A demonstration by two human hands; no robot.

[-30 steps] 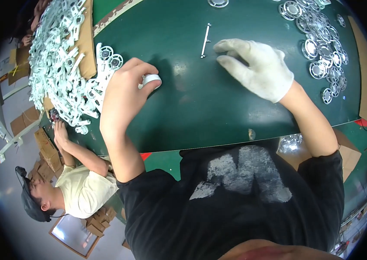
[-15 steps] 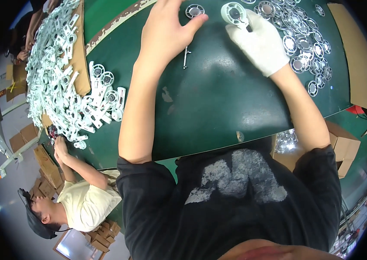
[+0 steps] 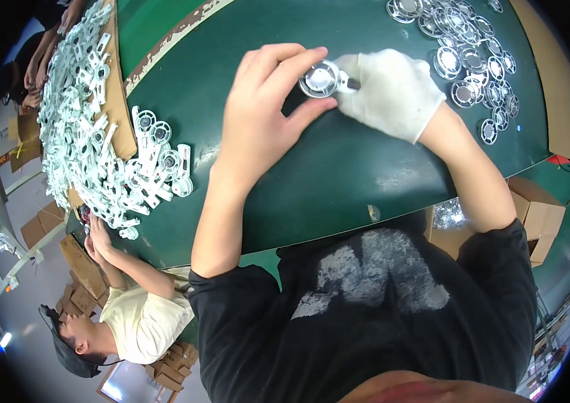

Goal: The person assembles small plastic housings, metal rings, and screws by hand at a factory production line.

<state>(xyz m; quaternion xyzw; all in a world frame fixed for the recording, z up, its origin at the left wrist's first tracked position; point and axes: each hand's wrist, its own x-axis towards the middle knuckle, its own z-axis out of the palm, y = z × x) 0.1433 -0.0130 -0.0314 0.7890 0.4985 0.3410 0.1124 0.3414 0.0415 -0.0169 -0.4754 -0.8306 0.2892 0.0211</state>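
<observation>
My bare left hand (image 3: pixel 265 107) pinches a round silver metal disc (image 3: pixel 320 78) between thumb and fingers, just above the green table (image 3: pixel 339 174). My right hand (image 3: pixel 392 91), in a white glove, meets the disc from the right and grips a small dark metal tool or pin at the disc's edge; most of that piece is hidden by the glove. Both hands are close together at the far middle of the table.
A heap of white plastic frame parts (image 3: pixel 97 141) lies along the left on cardboard. Several silver round discs (image 3: pixel 466 54) are spread at the far right. A seated person in a pale shirt (image 3: pixel 137 316) works at lower left. Cardboard boxes (image 3: pixel 534 215) stand at right.
My left hand left the white parts pile and moved right to meet the gloved hand. The disc is now held between both hands, nearer to me than half a second ago.
</observation>
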